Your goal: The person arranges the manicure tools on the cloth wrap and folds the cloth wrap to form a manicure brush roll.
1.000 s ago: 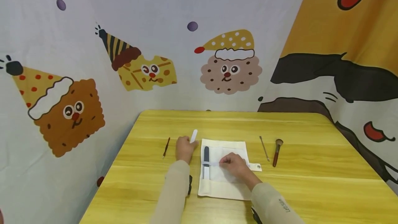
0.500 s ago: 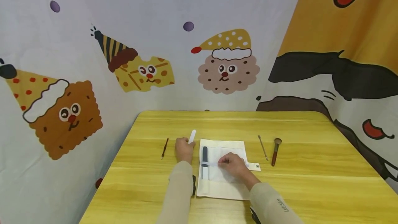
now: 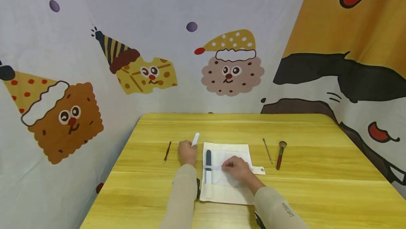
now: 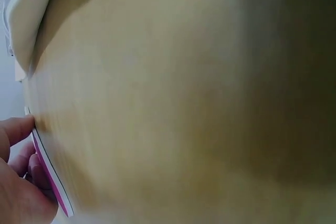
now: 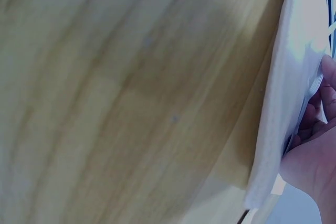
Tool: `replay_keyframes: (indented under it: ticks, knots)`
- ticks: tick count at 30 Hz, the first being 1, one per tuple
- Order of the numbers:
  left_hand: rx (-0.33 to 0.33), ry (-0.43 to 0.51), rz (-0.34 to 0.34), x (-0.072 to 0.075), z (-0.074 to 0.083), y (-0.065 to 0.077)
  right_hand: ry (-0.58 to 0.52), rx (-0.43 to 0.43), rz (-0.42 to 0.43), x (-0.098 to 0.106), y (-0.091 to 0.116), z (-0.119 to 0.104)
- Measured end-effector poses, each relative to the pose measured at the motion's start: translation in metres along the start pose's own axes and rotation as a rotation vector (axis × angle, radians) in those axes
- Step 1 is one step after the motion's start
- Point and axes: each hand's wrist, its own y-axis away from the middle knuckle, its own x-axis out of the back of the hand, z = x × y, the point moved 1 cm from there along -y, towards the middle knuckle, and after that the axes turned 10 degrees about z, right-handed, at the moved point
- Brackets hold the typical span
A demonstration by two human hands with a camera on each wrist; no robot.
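Note:
My left hand [image 3: 188, 152] holds a flat white nail file [image 3: 195, 138] left of an unfolded cream pouch [image 3: 226, 194]. In the left wrist view, the thumb and fingers pinch this file [image 4: 50, 170], which shows a pink core along its edge. Over the pouch, my right hand [image 3: 237, 168] pinches a pale strap [image 3: 215, 168] that runs across it. A dark-topped file [image 3: 208, 159] with a white lower part lies under the strap at the pouch's left side. In the right wrist view, curled fingers [image 5: 328, 95] hide much of the strap.
A thin dark-handled tool [image 3: 167, 152] lies left of my left hand. Right of the pouch are a slim metal tool [image 3: 268, 150] and a brush [image 3: 281, 155] with a reddish-brown handle. A snap tab [image 3: 260, 170] sticks out from the pouch's right side.
The head view has shifted slightly, so the scene sits a little further left. Both hands keep their hold, with little visible movement over the table.

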Motion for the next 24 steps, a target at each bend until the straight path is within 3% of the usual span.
replay_keyframes:
  ticks: [6,15,24]
  knots:
    - [0.006,0.013,0.009,0.0,0.002,-0.004,0.003,-0.003,-0.003,0.001,0.0,-0.001]
    - [0.056,0.168,-0.043,0.008,0.011,-0.011,0.0,-0.016,-0.018,0.001,0.001,-0.001]
    - [0.193,0.487,-0.205,0.011,0.01,-0.019,0.005,-0.018,-0.003,0.0,0.001,-0.001]
